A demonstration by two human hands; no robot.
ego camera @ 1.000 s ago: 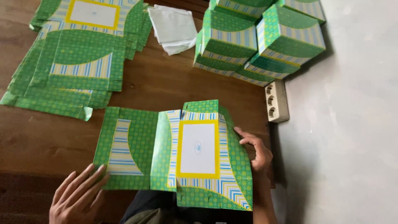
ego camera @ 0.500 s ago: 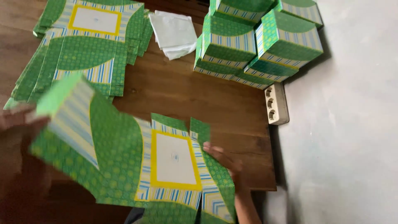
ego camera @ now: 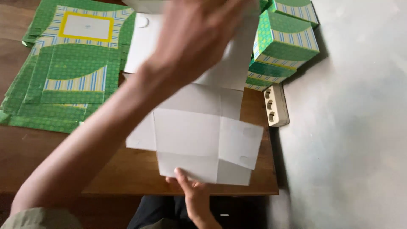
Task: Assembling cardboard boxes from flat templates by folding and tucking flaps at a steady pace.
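Green folded boxes (ego camera: 285,40) stacked right of flat green cartons (ego camera: 68,80)

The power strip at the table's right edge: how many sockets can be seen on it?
3, in one row along the white power strip: far, middle and near. None looks hidden.

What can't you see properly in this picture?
- Left hand: blurred by motion; its fingers run off the top edge, so its grip is unclear.
- Unfolded box blank, white side up: the left hand and arm cover its upper part.
- Right hand: only the thumb shows; the blank hides its fingers.
- Stack of folded green boxes: cut off by the top edge and partly behind the blank.
- Power strip: its lower end is out of sight past the table edge.
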